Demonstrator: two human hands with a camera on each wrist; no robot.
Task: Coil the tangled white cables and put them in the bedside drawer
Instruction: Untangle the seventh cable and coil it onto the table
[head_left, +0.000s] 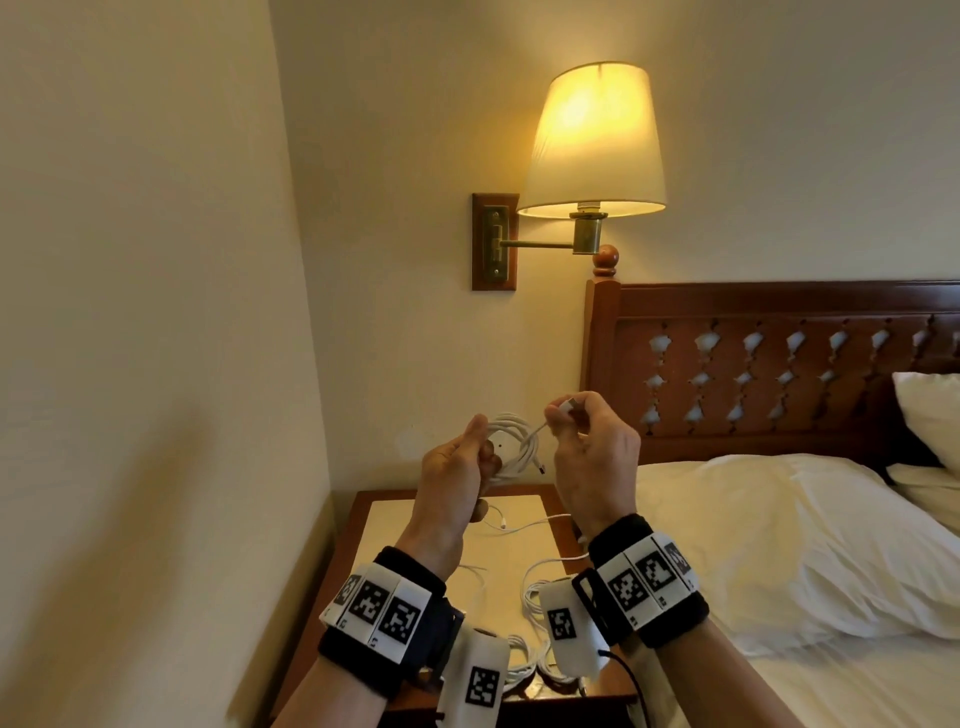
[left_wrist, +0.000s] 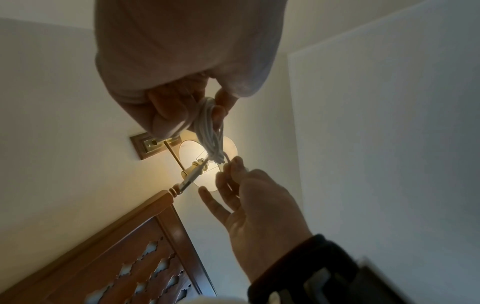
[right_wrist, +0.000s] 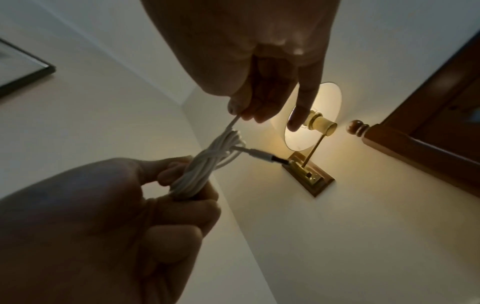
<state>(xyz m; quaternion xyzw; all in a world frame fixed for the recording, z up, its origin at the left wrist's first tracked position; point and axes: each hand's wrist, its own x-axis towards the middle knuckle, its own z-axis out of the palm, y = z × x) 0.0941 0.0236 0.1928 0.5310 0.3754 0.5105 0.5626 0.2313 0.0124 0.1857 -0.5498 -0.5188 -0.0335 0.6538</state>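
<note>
My left hand (head_left: 480, 449) is raised above the bedside table (head_left: 363, 525) and grips a bundle of looped white cable (head_left: 511, 441) between thumb and curled fingers. The same coil (left_wrist: 210, 127) shows in the left wrist view and again (right_wrist: 202, 164) in the right wrist view. A free plug end (right_wrist: 265, 156) sticks out of the loops. My right hand (head_left: 565, 408) pinches the cable's other end just right of the coil, with the strand (right_wrist: 232, 123) taut between the hands. More loose white cables (head_left: 524, 597) lie tangled on the tabletop. No drawer is in view.
A lit wall lamp (head_left: 592, 140) on a brass arm hangs above and behind the hands. The wooden headboard (head_left: 769, 364) and the bed with white pillows (head_left: 779, 540) are to the right. A wall (head_left: 156, 364) runs close along the table's left side.
</note>
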